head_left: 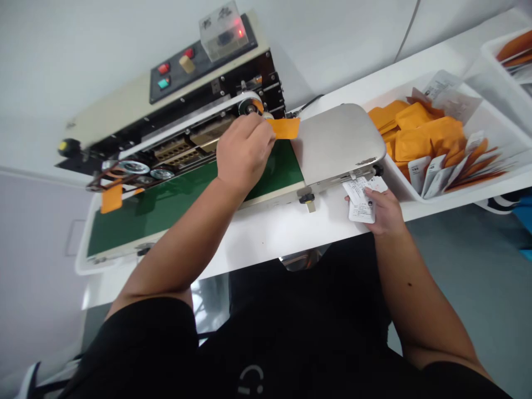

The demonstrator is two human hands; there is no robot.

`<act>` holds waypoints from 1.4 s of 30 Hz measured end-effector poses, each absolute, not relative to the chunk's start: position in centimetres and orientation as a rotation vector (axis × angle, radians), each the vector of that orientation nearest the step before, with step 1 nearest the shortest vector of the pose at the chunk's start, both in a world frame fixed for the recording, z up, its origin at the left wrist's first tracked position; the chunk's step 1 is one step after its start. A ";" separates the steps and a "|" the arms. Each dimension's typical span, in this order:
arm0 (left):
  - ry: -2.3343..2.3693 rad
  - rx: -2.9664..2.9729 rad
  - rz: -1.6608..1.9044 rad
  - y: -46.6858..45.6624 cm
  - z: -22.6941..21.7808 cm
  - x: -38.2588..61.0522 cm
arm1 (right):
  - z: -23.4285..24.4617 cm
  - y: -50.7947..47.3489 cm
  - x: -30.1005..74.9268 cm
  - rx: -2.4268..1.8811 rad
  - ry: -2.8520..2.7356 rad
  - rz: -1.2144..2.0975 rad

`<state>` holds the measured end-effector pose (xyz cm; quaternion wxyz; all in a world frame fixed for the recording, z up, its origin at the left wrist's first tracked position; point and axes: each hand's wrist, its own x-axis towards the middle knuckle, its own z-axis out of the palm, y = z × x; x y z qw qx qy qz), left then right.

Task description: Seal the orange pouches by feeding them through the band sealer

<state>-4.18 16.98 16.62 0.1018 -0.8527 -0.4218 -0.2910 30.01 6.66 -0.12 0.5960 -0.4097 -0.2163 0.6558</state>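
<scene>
My left hand [244, 148] is closed at the feed end of a band sealing machine [208, 83], above its green belt [276, 172]. Its fingertips pinch the left end of a small orange pouch [287, 128], which sticks out toward the steel plate [338, 141]. Below that plate's front edge, my right hand [387, 210] grips a few white printed sachets [361, 208], fanned between thumb and fingers. A second orange pouch [111, 198] hangs from the sealer's far left end, over the belt.
A white bin [419, 194] on the right holds many orange and white pouches [432, 138]. Another white bin [494, 61] stands behind it. The sealer has a control panel [174, 75] with buttons and a clear cover [224, 33]. The white table's front edge [266, 257] runs before me.
</scene>
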 end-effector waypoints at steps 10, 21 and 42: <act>-1.335 -2.403 -0.652 18.7 16.7 -5.1 | 0.2 6.5 30.1 -0.965 -0.494 1.547; -1.279 -2.301 -0.612 10.1 19.7 -4.2 | 0.3 6.2 29.5 -1.011 -0.487 1.509; -0.737 -2.990 -0.384 0.6 10.3 6.8 | 2.4 -1.2 30.4 -0.951 -0.667 2.101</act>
